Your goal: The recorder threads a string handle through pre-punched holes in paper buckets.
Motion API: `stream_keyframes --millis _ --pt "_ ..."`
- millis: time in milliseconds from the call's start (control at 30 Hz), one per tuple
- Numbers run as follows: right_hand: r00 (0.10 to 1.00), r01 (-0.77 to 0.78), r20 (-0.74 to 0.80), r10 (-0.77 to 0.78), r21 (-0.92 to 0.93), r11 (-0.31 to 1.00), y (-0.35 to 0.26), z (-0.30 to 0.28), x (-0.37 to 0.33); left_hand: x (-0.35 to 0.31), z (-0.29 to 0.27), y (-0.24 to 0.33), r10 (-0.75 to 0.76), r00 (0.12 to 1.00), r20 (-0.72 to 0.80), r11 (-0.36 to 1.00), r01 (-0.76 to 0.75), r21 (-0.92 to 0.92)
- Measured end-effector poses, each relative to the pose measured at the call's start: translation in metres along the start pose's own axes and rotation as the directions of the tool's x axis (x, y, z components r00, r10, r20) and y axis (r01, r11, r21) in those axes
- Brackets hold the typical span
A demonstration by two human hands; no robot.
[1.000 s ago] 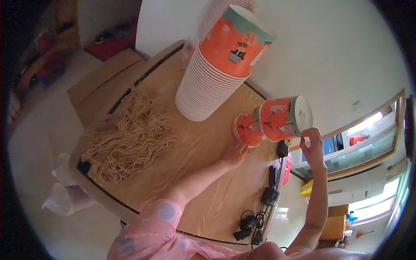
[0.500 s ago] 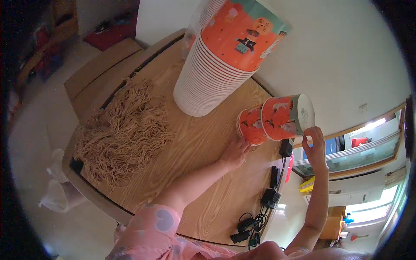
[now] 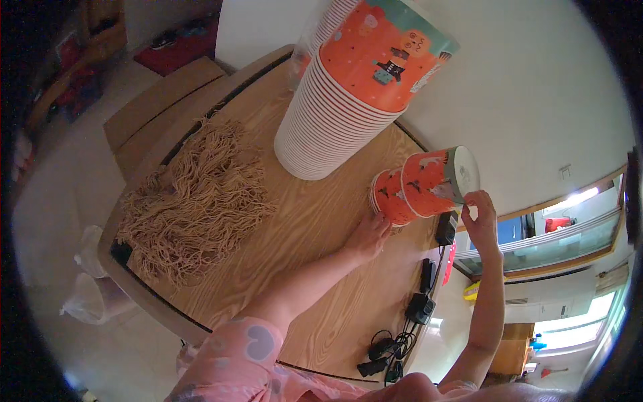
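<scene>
Two orange paper tubs (image 3: pixel 421 184) stand upside down, one over the other, near the table's far right edge. My left hand (image 3: pixel 370 237) holds the lower tub at its near side, down by the rim. With thumb and fingers pinched, my right hand (image 3: pixel 479 206) grips the bottom edge of the upper tub, beside its white base. A tall stack of nested tubs (image 3: pixel 338 120), also upside down, rises to the left of them; its top one shows orange and green with a cartoon figure.
A heap of tan yarn (image 3: pixel 194 208) lies on the left part of the wooden table (image 3: pixel 315 221). Black adapters and cables (image 3: pixel 402 335) sit along the right edge. The white wall (image 3: pixel 529 100) stands behind the tubs. Clear plastic bags (image 3: pixel 97 298) rest on the floor at left.
The view has shifted slightly. The upper tub has turned a little about its axis, and its printed pattern shows differently. Both hands remain on the tubs.
</scene>
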State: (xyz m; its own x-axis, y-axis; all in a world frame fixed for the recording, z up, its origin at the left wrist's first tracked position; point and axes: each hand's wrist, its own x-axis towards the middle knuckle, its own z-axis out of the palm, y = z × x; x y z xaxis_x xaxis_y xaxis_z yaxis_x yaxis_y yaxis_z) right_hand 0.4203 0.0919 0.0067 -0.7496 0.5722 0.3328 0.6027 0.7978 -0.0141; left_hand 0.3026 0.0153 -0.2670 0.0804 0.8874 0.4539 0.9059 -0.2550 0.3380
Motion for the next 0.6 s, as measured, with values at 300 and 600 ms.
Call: stream_keyframes --millis 300,600 --pt "0.999 0.014 0.036 -0.017 0.085 0.996 0.000 0.014 0.001 -0.003 -0.021 0.003 0.009 0.996 0.083 0.999 -0.013 0.043" --pt "0.999 0.052 0.003 -0.053 0.077 0.996 0.003 0.031 0.002 -0.003 -0.016 0.002 0.003 0.999 0.047 1.000 -0.002 -0.015"
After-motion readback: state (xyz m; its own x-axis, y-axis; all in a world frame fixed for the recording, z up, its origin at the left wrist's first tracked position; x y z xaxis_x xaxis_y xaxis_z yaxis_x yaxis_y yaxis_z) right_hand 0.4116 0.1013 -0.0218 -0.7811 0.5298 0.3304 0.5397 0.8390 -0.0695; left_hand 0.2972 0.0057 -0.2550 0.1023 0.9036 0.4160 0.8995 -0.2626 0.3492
